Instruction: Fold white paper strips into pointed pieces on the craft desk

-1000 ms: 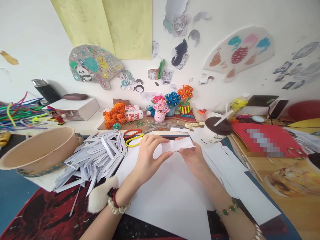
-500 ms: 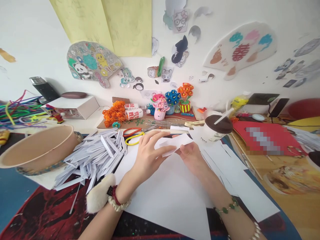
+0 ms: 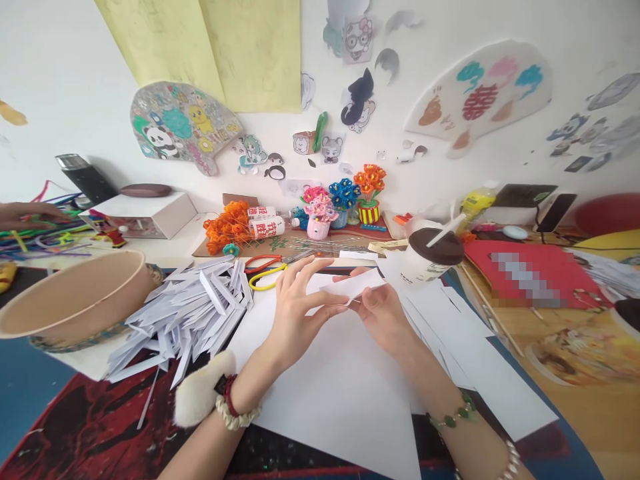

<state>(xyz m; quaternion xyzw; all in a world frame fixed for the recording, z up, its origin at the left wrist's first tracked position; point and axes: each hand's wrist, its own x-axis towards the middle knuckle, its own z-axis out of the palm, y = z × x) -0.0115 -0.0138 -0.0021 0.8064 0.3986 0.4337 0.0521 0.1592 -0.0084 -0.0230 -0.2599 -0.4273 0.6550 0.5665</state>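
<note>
The right hand (image 3: 385, 313) pinches a small paper (image 3: 359, 283) by one end, with its thumb on top. I think that is to stop it slipping. The left hand (image 3: 295, 317) has its thumb and a finger at the other end, but I can't tell if they pinch it or just touch it. The hands are near each other, with the small paper between them. It is up over the far part of the big sheet (image 3: 340, 393), maybe so the fingers can get at both sides.

Left of the big sheet is a messy pile of folded strips (image 3: 185, 313), and past that is a bowl (image 3: 100, 308). Maybe they sit there to leave room for the hands. Scissors (image 3: 285, 267) lie by its far left corner, close enough to grab. More paper (image 3: 505, 387) is to its right. A cup (image 3: 420, 265) stands past its far right side, maybe so arms don't bump it. Another person's hand (image 3: 30, 217) is far off to its left.
</note>
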